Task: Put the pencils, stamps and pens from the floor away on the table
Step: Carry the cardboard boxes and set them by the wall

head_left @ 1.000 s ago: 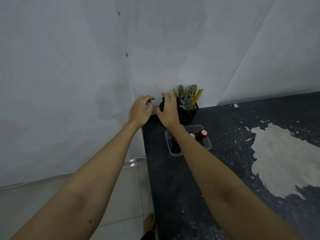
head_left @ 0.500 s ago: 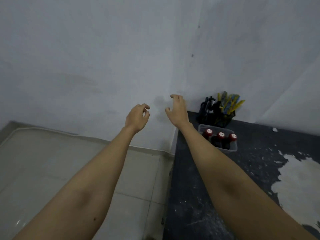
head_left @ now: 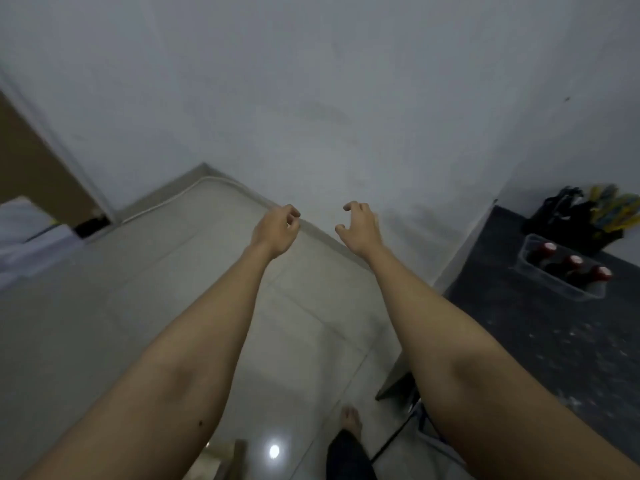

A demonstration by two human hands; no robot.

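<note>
- A clear plastic rectangular tub (head_left: 530,268) sits on the dark, paint-flecked worktop (head_left: 540,327) at the right of the frame; in it stand three dark stamps with red tops (head_left: 573,262), lined up along its long axis.
- Just behind it, in the upper right corner, a black mesh holder (head_left: 568,225) carries yellow-and-blue pencils (head_left: 620,214) fanning up and to the right, with black pens (head_left: 566,199) at its left side, roughly upright.
- The left hand (head_left: 275,228) hangs over the pale tiled floor (head_left: 145,289) at mid-frame, fingers loosely curled, holding nothing.
- The right hand (head_left: 360,226) is beside it, fingers spread and bent, holding nothing.
- A bare foot (head_left: 350,419) shows at the bottom.
</note>
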